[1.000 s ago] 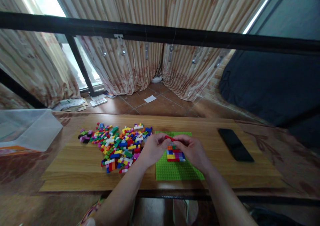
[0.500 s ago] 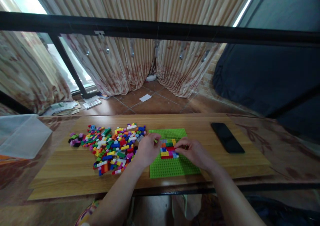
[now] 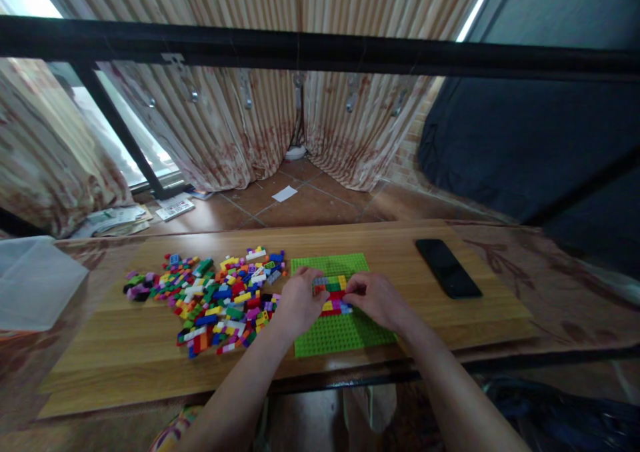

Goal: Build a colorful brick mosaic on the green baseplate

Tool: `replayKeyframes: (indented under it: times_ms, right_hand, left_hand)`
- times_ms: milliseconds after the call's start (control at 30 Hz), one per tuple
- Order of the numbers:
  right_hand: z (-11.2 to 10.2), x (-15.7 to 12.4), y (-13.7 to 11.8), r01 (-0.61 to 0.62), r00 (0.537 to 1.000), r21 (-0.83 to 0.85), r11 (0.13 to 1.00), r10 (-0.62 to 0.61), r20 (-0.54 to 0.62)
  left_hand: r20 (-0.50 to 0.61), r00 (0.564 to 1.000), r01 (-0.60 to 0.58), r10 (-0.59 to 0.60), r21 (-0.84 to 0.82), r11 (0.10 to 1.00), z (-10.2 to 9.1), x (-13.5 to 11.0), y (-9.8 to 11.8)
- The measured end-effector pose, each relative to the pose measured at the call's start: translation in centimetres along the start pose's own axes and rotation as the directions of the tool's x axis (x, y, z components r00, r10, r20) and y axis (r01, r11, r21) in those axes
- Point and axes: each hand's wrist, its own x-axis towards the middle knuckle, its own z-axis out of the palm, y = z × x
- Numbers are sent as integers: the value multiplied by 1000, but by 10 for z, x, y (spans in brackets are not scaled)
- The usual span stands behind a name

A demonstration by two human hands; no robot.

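Observation:
A green studded baseplate [image 3: 325, 344] lies on the wooden board, bearing a small patch of joined toy bricks [image 3: 333, 284] in red, yellow, blue, green and grey. My left hand [image 3: 301, 302] is at the left side of this patch, thumb and fingers closed on its edge and covering part of it. From the other side, my right hand [image 3: 374, 297] has its thumb and fingertips pinched together against the right edge of the patch, by a red brick. The fingers hide the exact contact points. Left of the plate spreads a heap of loose toy bricks [image 3: 225, 295] in many colours.
A black phone [image 3: 449, 269] lies on the wooden board [image 3: 120, 359] to the right. A whitish translucent container [image 3: 37, 282] stands off the board's left end. A dark metal bar [image 3: 320, 51] crosses ahead, with curtains behind it.
My left hand has moved inward over the left side of the joined bricks. My right hand stays at their right edge. The whole view has shifted slightly.

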Motion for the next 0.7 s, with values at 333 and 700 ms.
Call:
replayKeyframes:
  times_ms: [333, 700]
  right_hand:
    - [1, 1, 5, -63, 997, 106, 992, 68, -39]
    - [2, 1, 4, -83, 996, 139, 987, 87, -20]
  left_hand:
    - [28, 998, 57, -57, -7, 998, 4, 3, 4]
    - [26, 995, 102, -101, -43, 994, 6, 8, 3]
